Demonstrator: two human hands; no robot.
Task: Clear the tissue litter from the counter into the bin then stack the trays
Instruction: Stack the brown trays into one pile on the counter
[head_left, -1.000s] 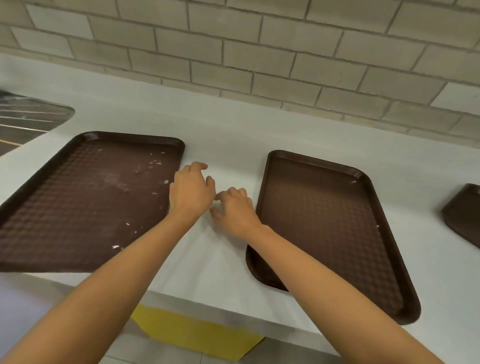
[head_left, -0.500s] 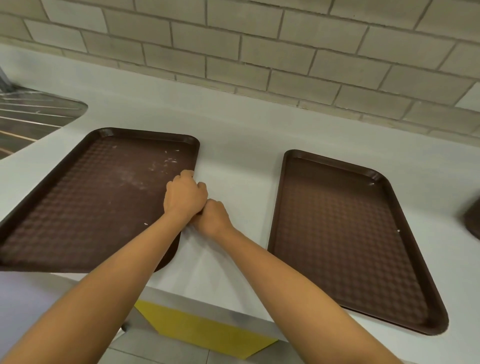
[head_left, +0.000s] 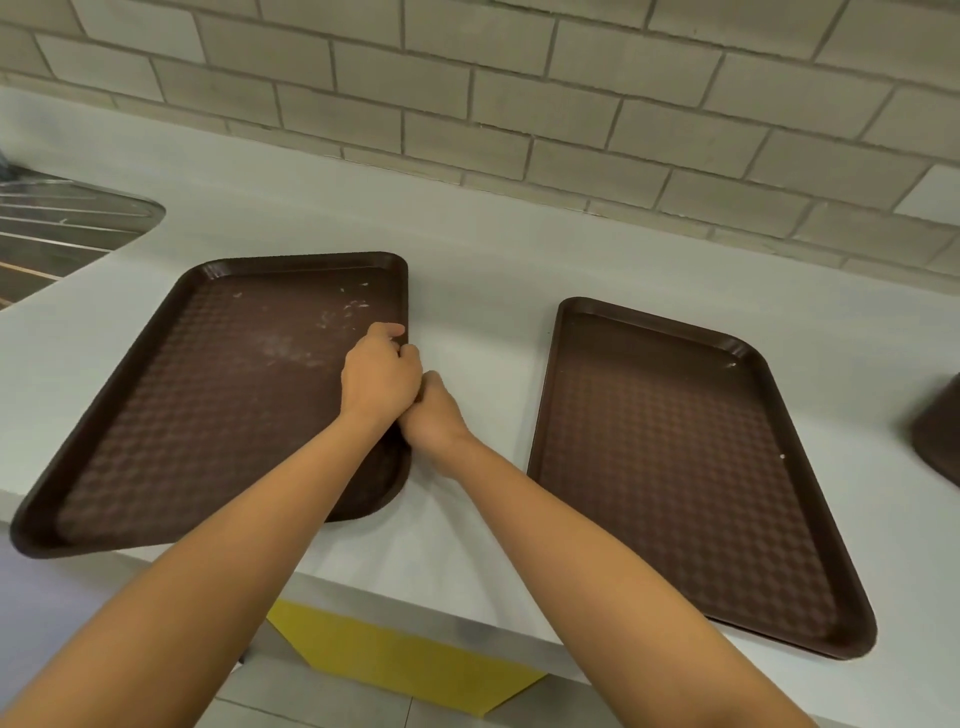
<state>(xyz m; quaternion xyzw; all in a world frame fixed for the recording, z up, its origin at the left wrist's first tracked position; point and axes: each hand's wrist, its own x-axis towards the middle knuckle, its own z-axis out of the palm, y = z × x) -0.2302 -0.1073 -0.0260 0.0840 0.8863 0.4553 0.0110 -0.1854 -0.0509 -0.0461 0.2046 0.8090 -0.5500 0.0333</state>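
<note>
On the white counter (head_left: 483, 270) lies the left brown tray (head_left: 208, 389), with white tissue flecks (head_left: 343, 312) near its far right corner. My left hand (head_left: 379, 379) curls over the middle of this tray's right rim and grips it. My right hand (head_left: 436, 415) is pressed against my left hand at the same rim, fingers tucked toward the rim and mostly hidden. A second brown tray (head_left: 675, 467) lies to the right, apart from both hands, and holds a few tiny white specks (head_left: 732, 365).
The edge of a third brown tray (head_left: 940, 431) shows at the far right. A metal drainboard (head_left: 62, 223) sits at the far left. A grey brick wall backs the counter. Below the counter's front edge is a yellow patch (head_left: 395, 660).
Both hands moved left from the gap between the trays to the left tray's right rim and closed there. The view has shifted, so both trays appear further right.
</note>
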